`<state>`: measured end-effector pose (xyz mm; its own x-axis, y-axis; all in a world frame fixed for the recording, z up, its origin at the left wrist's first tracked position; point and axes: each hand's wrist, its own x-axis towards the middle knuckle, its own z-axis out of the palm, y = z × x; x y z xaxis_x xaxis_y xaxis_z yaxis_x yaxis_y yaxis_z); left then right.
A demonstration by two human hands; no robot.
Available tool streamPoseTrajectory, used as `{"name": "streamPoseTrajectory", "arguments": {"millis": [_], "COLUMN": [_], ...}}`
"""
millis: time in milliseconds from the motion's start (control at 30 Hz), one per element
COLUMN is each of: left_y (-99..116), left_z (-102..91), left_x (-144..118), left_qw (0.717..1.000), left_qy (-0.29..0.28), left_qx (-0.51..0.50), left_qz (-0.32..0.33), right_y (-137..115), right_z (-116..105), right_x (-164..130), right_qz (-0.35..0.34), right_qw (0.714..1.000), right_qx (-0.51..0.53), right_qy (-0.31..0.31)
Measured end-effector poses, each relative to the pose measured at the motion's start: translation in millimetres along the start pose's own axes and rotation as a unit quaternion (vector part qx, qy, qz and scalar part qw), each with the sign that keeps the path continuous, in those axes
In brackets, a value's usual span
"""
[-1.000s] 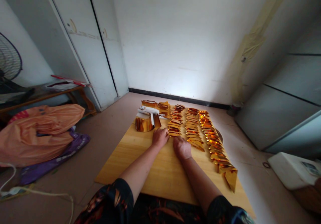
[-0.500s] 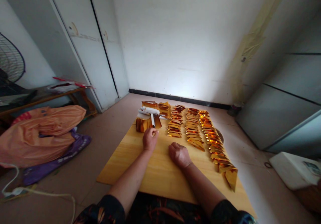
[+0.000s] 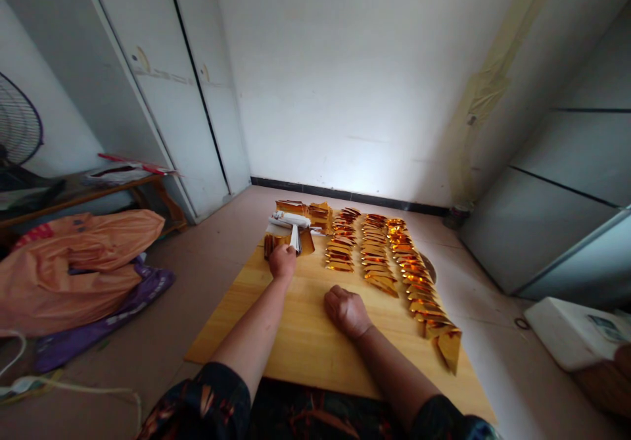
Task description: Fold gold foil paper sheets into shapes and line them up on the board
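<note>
Hands: left seemingly grips gold paper stack; right fisted, empty.

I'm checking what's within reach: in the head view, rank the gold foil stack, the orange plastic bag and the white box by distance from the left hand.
1. Gold foil stack, at the left hand.
2. Orange plastic bag, far left on the floor.
3. White box, far right.

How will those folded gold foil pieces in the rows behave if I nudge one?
The foil pieces look thin and creased, so probably very light and easily crushed. They overlap in rows on the board, so pushing one would likely shift its neighbours. The shiny surface suggests they slide readily.
</note>
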<state>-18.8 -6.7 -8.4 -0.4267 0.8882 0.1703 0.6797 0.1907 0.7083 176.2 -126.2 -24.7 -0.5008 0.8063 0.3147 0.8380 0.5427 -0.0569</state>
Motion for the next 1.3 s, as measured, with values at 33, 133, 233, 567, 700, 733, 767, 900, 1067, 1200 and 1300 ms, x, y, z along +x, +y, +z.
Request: {"name": "streamPoseTrajectory", "arguments": {"millis": [33, 133, 233, 567, 700, 733, 767, 900, 1067, 1200, 1300], "left_y": [-1, -4, -6, -2, 1, 1, 2, 1, 1, 4, 8], "left_z": [-0.5, -0.7, 2.5, 19.1, 16.9, 16.3, 15.7, 14.0, 11.5, 8.0, 1.4], "left_x": [-1, -1, 0, 5, 4, 4, 3, 0, -5, -7, -10], "left_qw": [1.0, 0.998, 0.994, 0.944, 0.917, 0.912, 0.908, 0.9, 0.905, 0.907, 0.903], "left_qy": [0.003, 0.011, 0.018, 0.022, 0.025, 0.025, 0.027, 0.038, 0.052, 0.062, 0.067], "left_qx": [-0.009, -0.047, -0.093, -0.29, -0.354, -0.365, -0.375, -0.391, -0.382, -0.379, -0.39], "left_qz": [-0.006, -0.028, -0.057, -0.156, -0.18, -0.184, -0.187, -0.19, -0.182, -0.174, -0.166], "right_y": [0, 0, 0, 1, 1, 1, 1, 1, 1, -1, -2], "right_z": [0, 0, 2, 2, 2, 2, 3, 4, 3, -1, -3], "right_x": [0, 0, 1, 1, 1, 1, 1, 1, 1, 2, 2], "right_qz": [0.002, 0.005, 0.007, 0.006, 0.008, 0.008, 0.007, 0.006, 0.005, 0.008, 0.005], "right_qw": [1.0, 1.0, 1.0, 1.0, 1.0, 1.0, 1.0, 1.0, 1.0, 1.0, 1.0], "right_qx": [0.003, 0.007, 0.004, 0.001, 0.002, 0.001, -0.001, -0.004, -0.003, -0.007, -0.007], "right_qy": [-0.001, -0.002, -0.006, -0.008, -0.006, -0.005, -0.004, 0.0, 0.001, -0.011, -0.014]}}
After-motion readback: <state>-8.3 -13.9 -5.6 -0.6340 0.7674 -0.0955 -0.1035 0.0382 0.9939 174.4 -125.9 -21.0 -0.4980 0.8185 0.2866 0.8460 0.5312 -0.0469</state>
